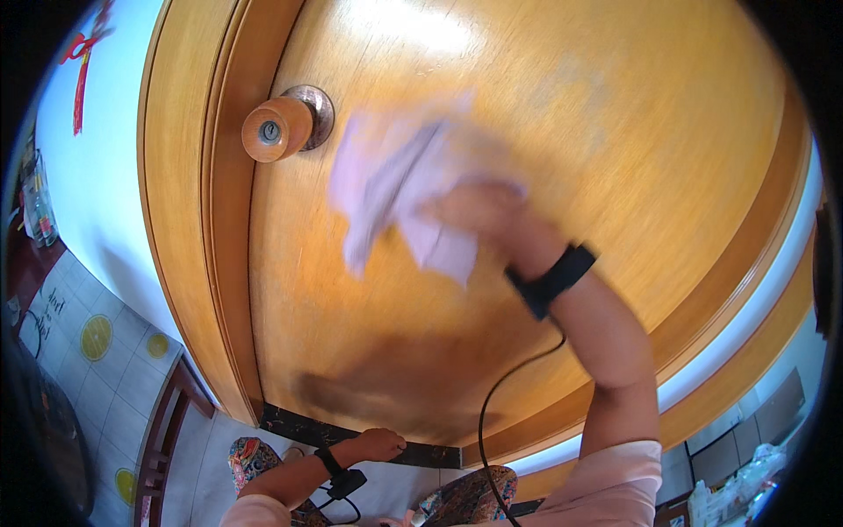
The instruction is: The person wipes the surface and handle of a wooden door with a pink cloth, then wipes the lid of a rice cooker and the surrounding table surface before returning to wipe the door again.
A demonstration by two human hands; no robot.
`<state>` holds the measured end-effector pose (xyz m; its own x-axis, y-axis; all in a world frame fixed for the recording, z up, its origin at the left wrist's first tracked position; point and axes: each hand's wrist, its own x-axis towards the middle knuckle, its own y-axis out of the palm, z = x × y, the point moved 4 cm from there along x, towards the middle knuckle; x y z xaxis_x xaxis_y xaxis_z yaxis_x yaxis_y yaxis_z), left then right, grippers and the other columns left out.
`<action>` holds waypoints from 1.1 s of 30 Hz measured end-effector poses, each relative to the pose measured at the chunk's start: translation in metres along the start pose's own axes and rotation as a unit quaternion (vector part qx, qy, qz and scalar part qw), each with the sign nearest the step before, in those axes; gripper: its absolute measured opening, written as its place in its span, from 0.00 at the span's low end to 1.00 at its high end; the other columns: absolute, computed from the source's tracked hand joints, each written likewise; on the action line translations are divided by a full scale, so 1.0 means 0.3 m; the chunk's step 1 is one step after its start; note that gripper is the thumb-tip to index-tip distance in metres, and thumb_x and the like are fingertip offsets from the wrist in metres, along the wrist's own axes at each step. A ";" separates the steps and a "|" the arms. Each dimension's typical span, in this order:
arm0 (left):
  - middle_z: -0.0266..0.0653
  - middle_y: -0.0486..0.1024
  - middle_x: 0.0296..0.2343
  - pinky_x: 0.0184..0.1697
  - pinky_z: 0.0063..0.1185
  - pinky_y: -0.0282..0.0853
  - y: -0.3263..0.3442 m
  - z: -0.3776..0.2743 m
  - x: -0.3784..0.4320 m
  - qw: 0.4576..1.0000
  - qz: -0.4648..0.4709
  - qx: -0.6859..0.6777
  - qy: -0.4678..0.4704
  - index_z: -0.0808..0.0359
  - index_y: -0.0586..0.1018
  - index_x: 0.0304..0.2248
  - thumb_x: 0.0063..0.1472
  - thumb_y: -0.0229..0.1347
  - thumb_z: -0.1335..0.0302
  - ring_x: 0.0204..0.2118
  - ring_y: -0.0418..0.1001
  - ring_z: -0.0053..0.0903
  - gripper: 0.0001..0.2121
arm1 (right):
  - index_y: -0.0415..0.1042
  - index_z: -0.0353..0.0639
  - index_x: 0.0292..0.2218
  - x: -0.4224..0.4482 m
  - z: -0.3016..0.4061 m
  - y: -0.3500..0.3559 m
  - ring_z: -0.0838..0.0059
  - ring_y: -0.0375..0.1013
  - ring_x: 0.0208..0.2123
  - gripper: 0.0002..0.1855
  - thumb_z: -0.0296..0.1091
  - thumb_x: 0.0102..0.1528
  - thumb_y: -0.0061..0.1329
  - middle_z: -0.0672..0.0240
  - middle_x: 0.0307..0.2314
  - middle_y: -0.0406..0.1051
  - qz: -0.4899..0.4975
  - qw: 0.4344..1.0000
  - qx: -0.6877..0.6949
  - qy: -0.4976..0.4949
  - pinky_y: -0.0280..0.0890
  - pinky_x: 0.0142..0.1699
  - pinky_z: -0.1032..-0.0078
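Note:
My right hand (pixel 484 207), blurred by motion, grips a pale lilac cloth (pixel 421 178) against the upper part of a varnished wooden door (pixel 316 316). The cloth is spread and creased, with corners hanging below the fingers. To its left is the round wooden door knob (pixel 280 128), with a keyhole in its end and a metal plate behind it. Low in the view my left hand (pixel 382 444) is loosely closed, and nothing shows in it. A black strap (pixel 553 280) circles my right wrist, and a cable runs down from it.
A wooden door frame (pixel 191 197) borders a white wall on the left. Below it stands a table with a lemon-patterned cover (pixel 118 388), beside a dark wooden chair (pixel 161 441). A dark threshold (pixel 329 431) runs under the door. Plastic bags (pixel 737 487) lie at lower right.

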<state>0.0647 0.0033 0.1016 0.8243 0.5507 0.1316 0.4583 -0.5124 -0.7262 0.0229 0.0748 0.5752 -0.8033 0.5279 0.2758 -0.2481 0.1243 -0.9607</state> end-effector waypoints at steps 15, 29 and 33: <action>0.45 0.69 0.21 0.28 0.33 0.62 0.085 0.017 -0.002 0.993 -0.007 0.087 0.075 0.62 0.70 0.23 0.46 0.46 0.67 0.28 0.67 0.39 0.08 | 0.67 0.47 0.29 -0.079 0.077 0.222 0.64 0.66 0.30 0.12 0.41 0.46 0.36 0.64 0.24 0.67 -0.225 0.895 -0.367 -0.120 0.61 0.32 0.69; 0.46 0.70 0.22 0.27 0.33 0.65 -0.059 -0.023 -0.039 0.990 0.012 0.140 -0.031 0.65 0.72 0.22 0.42 0.47 0.70 0.28 0.69 0.40 0.08 | 0.68 0.45 0.30 0.174 0.125 0.334 0.60 0.69 0.21 0.14 0.40 0.40 0.42 0.58 0.20 0.68 -0.022 0.936 -0.326 -0.133 0.65 0.26 0.70; 0.47 0.70 0.19 0.25 0.33 0.65 -0.040 -0.033 -0.039 0.991 -0.008 0.131 0.001 0.66 0.73 0.19 0.40 0.48 0.70 0.25 0.69 0.41 0.08 | 0.69 0.44 0.30 0.170 0.128 0.444 0.61 0.68 0.24 0.13 0.36 0.42 0.38 0.59 0.22 0.69 -0.107 0.939 -0.290 -0.148 0.63 0.29 0.69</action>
<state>0.0530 -0.0035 0.1154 0.8184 0.5559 0.1457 0.3695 -0.3148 -0.8743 -0.0719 0.0860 0.4625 -0.9051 0.1928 0.3791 -0.1532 0.6837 -0.7135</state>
